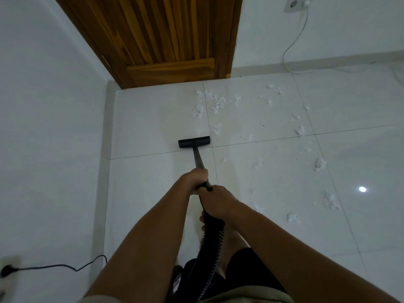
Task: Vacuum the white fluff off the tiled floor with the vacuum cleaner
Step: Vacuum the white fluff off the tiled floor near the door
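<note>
You are early in the job, as I judge it; the white fluff [217, 103] lies scattered on the tiled floor [153, 127] beyond the floor head [194, 141] and in a long trail to its right, running back toward you on that side; only the tiles left of the floor head look bare of it, so nearly all the pickup is left. The floor head sits flat on the floor; a clump lies just beyond its right end, not touching it. Your left hand [197, 178] wraps the wand [197, 159] behind the floor head, fingers curled fully round it; your right hand [218, 200] grips just behind that, fingers closed round the top of the hose [213, 241], the two hands almost touching; the fluff is well apart from both.
</note>
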The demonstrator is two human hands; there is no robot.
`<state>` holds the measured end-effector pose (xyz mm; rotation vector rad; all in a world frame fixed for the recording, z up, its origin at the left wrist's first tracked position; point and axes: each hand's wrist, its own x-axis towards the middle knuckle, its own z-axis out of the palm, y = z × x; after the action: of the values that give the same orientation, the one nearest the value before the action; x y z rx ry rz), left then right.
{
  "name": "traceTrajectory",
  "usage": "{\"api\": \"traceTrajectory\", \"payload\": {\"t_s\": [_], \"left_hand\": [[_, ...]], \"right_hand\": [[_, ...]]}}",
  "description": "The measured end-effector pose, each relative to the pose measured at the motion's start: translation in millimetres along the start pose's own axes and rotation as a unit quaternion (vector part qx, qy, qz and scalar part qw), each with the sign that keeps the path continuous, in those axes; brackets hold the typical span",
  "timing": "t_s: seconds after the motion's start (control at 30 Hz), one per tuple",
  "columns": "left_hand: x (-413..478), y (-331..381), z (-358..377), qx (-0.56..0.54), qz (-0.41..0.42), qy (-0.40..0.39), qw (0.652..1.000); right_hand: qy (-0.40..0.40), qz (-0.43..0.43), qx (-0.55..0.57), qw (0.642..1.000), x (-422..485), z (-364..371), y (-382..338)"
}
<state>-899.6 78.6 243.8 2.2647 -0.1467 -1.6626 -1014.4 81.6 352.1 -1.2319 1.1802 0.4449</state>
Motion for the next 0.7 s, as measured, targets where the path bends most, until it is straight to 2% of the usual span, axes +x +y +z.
{"api": "traceTrajectory", "payload": {"t_s": [0.33,0.53,0.7], "left_hand": [[57,34,-16,0.027,-0.016,-0.015,0.999],[88,61,-34,-0.050,-0.014,-0.037,0.998],[105,83,-48,-0.064,-0.005,-0.030,0.997]], "right_hand": [[-0.030,0.026,0.017,0.999,52,-18,-32],[-0.044,0.063,0.066,0.995,85,-31,-60],[-0.043,0.072,0.076,0.994,105,-41,-82]]}}
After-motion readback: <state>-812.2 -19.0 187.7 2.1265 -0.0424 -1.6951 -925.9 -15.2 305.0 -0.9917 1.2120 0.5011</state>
